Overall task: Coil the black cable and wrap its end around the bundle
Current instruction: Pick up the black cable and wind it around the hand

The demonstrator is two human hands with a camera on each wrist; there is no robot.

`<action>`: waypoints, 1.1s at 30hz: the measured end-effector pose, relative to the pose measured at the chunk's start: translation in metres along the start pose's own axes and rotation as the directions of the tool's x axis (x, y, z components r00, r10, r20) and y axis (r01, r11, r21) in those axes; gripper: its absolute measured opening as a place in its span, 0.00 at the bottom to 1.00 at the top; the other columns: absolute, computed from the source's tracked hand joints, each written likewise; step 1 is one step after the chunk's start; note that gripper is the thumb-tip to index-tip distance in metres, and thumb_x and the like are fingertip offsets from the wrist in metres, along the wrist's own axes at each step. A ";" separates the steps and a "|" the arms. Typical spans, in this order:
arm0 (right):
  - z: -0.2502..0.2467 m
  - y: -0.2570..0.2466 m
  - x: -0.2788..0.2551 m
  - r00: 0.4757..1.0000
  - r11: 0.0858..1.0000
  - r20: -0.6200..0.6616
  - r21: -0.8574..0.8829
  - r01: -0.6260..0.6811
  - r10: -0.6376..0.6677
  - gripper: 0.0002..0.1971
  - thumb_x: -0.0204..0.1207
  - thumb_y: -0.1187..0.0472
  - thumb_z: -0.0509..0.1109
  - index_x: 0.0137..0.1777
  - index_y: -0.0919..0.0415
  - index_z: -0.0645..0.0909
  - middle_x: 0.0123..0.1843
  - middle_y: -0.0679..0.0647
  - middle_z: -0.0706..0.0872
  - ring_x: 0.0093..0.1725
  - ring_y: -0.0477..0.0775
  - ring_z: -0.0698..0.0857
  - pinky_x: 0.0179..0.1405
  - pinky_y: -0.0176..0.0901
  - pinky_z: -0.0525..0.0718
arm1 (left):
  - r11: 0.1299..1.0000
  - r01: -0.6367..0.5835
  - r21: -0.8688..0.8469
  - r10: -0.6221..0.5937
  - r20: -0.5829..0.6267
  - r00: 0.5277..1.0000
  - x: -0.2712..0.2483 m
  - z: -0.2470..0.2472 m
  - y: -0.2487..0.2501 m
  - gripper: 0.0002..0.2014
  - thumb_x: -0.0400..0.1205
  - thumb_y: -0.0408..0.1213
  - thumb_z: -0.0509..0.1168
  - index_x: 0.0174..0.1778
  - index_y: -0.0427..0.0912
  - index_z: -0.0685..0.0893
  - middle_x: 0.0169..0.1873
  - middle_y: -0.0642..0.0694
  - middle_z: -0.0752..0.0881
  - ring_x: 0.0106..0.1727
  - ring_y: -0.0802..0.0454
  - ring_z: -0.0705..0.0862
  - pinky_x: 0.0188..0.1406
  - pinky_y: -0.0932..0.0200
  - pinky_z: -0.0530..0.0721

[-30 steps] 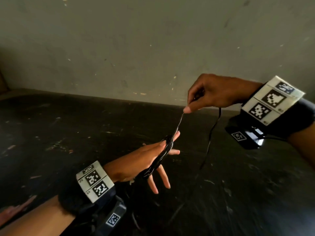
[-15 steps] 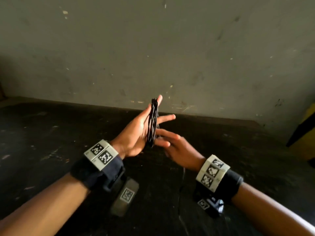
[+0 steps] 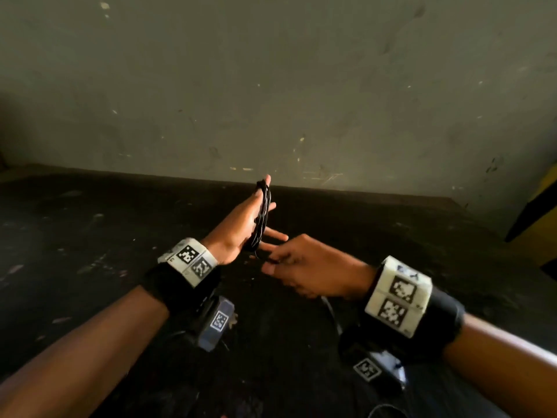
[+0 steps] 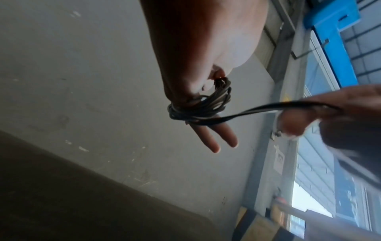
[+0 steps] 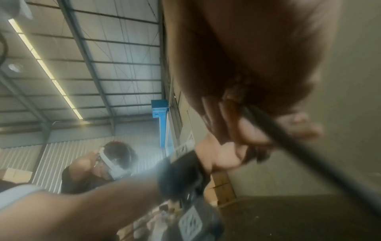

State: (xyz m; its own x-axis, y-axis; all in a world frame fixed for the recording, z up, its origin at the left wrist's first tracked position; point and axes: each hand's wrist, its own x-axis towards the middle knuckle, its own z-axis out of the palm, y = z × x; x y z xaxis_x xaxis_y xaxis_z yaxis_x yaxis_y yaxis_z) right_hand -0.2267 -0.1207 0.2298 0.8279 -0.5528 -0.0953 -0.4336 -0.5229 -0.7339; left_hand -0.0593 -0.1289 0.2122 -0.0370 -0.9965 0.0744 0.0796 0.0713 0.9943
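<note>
1. Half a second ago the right hand [image 3: 304,267] sat just under the left hand [image 3: 241,227], fingers reaching toward the coil; now it has drawn back toward the body and pulls the free strand taut from the bundle's lower end.
2. A second ago that hand was raised high above the left hand, so one more loop has gone on; I judge coiling is nearly done and the wrap with the end comes next.
3. The left hand stands upright with straight, spread fingers, and the black cable [image 4: 198,106] is wound round it from thumb base to fingertip.
4. The right hand pinches the strand [image 4: 268,109] between thumb and curled fingers.
5. Count: one cable, one bundle on the left hand, one loose tail trailing below the right hand toward the dark surface [image 3: 90,236]; two hands.
</note>
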 end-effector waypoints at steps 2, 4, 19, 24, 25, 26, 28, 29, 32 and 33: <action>-0.017 -0.007 -0.006 0.997 0.998 0.072 -0.045 -0.034 0.037 0.11 0.81 0.59 0.63 0.50 0.67 0.82 0.26 0.47 0.73 0.18 0.41 0.71 0.17 0.32 0.71 | 0.996 0.036 0.080 -0.037 0.001 0.999 -0.007 0.001 -0.014 0.22 0.86 0.56 0.41 0.77 0.74 0.51 0.84 0.44 0.57 0.39 0.53 0.91 0.29 0.55 0.88; -0.031 -0.015 -0.011 0.993 0.986 0.116 -0.167 -0.005 0.024 0.10 0.80 0.58 0.65 0.50 0.64 0.85 0.27 0.52 0.78 0.21 0.45 0.74 0.20 0.34 0.74 | 0.988 0.084 0.131 -0.088 0.021 0.996 -0.015 0.001 -0.026 0.22 0.85 0.58 0.41 0.76 0.76 0.49 0.84 0.46 0.55 0.41 0.50 0.91 0.30 0.54 0.89; -0.129 0.007 0.017 0.939 0.795 -0.154 -0.585 0.163 -0.306 0.14 0.69 0.49 0.74 0.38 0.61 0.87 0.27 0.47 0.83 0.26 0.43 0.78 0.29 0.39 0.75 | 0.961 0.264 0.078 -0.271 0.422 0.865 -0.068 0.019 -0.012 0.19 0.80 0.61 0.46 0.66 0.87 0.56 0.81 0.49 0.65 0.54 0.36 0.88 0.26 0.54 0.90; -0.110 0.047 0.036 0.877 0.840 -0.297 -0.508 0.190 -0.378 0.22 0.71 0.42 0.66 0.36 0.61 0.86 0.29 0.60 0.85 0.28 0.55 0.82 0.30 0.48 0.79 | 0.976 0.213 -0.039 -0.164 0.511 0.844 -0.071 0.019 0.006 0.21 0.82 0.58 0.43 0.72 0.81 0.58 0.76 0.50 0.74 0.52 0.36 0.89 0.24 0.54 0.90; -0.102 0.055 0.040 0.863 0.862 -0.332 -0.465 0.202 -0.382 0.21 0.73 0.43 0.65 0.37 0.62 0.86 0.27 0.58 0.84 0.26 0.50 0.80 0.28 0.44 0.77 | 0.978 0.194 -0.073 -0.133 0.496 0.858 -0.068 0.019 0.010 0.21 0.83 0.58 0.42 0.72 0.80 0.59 0.76 0.50 0.75 0.51 0.36 0.89 0.23 0.54 0.90; -0.091 0.062 0.042 0.850 0.882 -0.363 -0.417 0.219 -0.383 0.19 0.76 0.46 0.65 0.36 0.62 0.85 0.25 0.53 0.82 0.24 0.42 0.77 0.27 0.36 0.75 | 0.978 0.176 -0.113 -0.102 0.477 0.873 -0.064 0.019 0.014 0.21 0.83 0.58 0.41 0.72 0.79 0.60 0.75 0.49 0.76 0.50 0.36 0.90 0.22 0.54 0.89; -0.064 0.072 0.048 0.836 0.908 -0.400 -0.339 0.246 -0.375 0.13 0.80 0.59 0.65 0.37 0.62 0.85 0.26 0.42 0.80 0.25 0.34 0.77 0.30 0.26 0.72 | 0.967 0.134 -0.218 -0.027 0.431 0.902 -0.050 0.019 0.023 0.22 0.83 0.58 0.41 0.74 0.76 0.62 0.75 0.45 0.76 0.49 0.36 0.90 0.20 0.55 0.89; -0.049 0.074 0.049 0.840 0.921 -0.405 -0.299 0.250 -0.360 0.11 0.81 0.65 0.63 0.41 0.63 0.86 0.29 0.42 0.82 0.28 0.33 0.80 0.32 0.27 0.75 | 0.957 0.112 -0.269 0.003 0.394 0.919 -0.043 0.019 0.027 0.22 0.83 0.58 0.42 0.75 0.74 0.62 0.75 0.43 0.76 0.49 0.37 0.91 0.20 0.56 0.89; -0.008 0.064 0.049 0.885 0.951 -0.355 -0.184 0.251 -0.302 0.10 0.82 0.67 0.60 0.57 0.61 0.81 0.35 0.56 0.86 0.28 0.42 0.85 0.28 0.40 0.84 | 0.950 0.032 -0.312 0.053 0.259 0.964 -0.020 0.021 0.036 0.23 0.83 0.59 0.44 0.76 0.73 0.59 0.76 0.40 0.73 0.47 0.39 0.91 0.23 0.59 0.89; 0.003 0.059 0.048 0.912 0.964 -0.315 -0.129 0.232 -0.262 0.09 0.83 0.64 0.60 0.58 0.59 0.79 0.33 0.55 0.84 0.23 0.41 0.82 0.21 0.37 0.80 | 0.952 0.009 -0.306 0.061 0.220 0.974 -0.013 0.022 0.037 0.23 0.83 0.59 0.43 0.77 0.73 0.58 0.77 0.40 0.72 0.47 0.39 0.91 0.24 0.59 0.89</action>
State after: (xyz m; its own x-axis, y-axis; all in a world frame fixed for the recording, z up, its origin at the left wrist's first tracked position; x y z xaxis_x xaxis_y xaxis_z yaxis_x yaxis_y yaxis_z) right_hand -0.2110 -0.1762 0.1802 0.7564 -0.5719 0.3175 -0.2719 -0.7164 -0.6426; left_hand -0.0774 -0.1119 0.2500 -0.2504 -0.9564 0.1503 0.3800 0.0457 0.9239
